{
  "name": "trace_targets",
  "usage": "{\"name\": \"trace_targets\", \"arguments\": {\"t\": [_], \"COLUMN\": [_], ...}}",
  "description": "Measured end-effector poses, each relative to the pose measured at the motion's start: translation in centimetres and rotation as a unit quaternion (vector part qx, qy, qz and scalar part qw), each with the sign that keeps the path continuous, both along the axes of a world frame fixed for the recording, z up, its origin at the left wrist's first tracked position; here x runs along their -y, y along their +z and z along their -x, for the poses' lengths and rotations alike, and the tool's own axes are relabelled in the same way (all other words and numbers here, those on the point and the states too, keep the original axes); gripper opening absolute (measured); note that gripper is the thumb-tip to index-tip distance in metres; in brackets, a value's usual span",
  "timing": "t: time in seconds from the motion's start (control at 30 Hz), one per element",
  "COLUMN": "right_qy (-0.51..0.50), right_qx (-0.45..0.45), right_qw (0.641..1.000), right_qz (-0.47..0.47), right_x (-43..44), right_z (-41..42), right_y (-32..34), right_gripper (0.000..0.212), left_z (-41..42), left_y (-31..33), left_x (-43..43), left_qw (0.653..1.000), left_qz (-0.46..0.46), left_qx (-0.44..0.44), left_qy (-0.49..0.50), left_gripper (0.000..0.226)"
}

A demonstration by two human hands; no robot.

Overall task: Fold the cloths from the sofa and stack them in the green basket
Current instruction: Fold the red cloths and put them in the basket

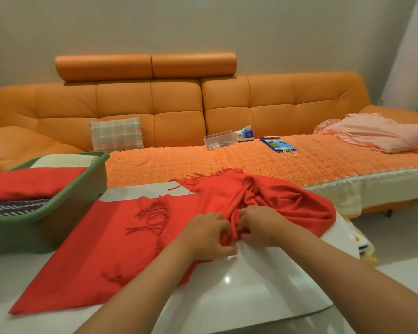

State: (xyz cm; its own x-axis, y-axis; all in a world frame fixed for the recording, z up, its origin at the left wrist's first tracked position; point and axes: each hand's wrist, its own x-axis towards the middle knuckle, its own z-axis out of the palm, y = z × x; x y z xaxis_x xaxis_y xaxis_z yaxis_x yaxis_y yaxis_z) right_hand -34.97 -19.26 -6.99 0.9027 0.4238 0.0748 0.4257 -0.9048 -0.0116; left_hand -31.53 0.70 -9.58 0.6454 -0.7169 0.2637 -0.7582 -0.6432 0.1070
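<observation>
A red fringed cloth (101, 251) lies across the white table (251, 285), flat on the left and bunched on the right. My left hand (205, 233) and my right hand (258, 225) sit side by side at the bunched near edge, each pinching a fold of the red fabric. The green basket (58, 210) stands at the table's left end and holds a folded red cloth (27, 182) on top of a dark patterned one and a cream one. A pink cloth (377, 135) lies crumpled on the orange sofa (155, 107) at the far right.
On the sofa seat rest a plaid cushion (117, 133), a clear plastic box (219, 139), a tissue box (245, 134) and a blue paper bag (278, 144). An orange knitted cover (251, 162) spreads over the seat.
</observation>
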Motion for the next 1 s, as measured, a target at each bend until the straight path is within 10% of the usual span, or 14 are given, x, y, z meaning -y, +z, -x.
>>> {"name": "trace_targets", "arguments": {"t": [0.17,0.3,0.43,0.57,0.67,0.8,1.0], "right_qy": [-0.058,-0.164,-0.233,-0.193,-0.114,-0.098,-0.273], "right_qx": [0.006,-0.102,-0.178,0.003,-0.01,-0.154,-0.099], "right_qw": [0.997,0.973,0.945,0.967,0.993,0.983,0.949], "right_qz": [0.05,0.129,0.146,0.165,-0.002,-0.035,0.12], "right_x": [0.9,2.1,1.9,0.6,-1.2,-2.3,0.6], "right_z": [1.7,3.8,5.3,4.4,3.0,2.3,0.4], "right_y": [1.2,5.2,6.2,5.3,2.4,-0.7,-0.9], "right_gripper": [0.013,0.009,0.02,0.03,0.036,0.061,0.058], "left_z": [2.1,5.2,7.4,6.0,3.9,4.0,5.5], "left_y": [0.0,1.8,2.4,1.5,-0.2,-2.2,-1.7], "left_x": [0.7,3.0,4.9,3.6,0.5,-2.0,0.6], "left_qw": [0.999,0.956,0.916,0.947,0.978,0.988,0.982], "left_qz": [0.005,0.171,0.139,0.246,0.17,-0.068,-0.165], "left_qx": [0.007,-0.237,-0.369,-0.207,-0.057,-0.08,-0.088], "left_qy": [0.037,-0.002,-0.064,0.017,0.107,0.11,0.028], "left_gripper": [0.015,0.007,0.013,0.019,0.019,0.053,0.066]}}
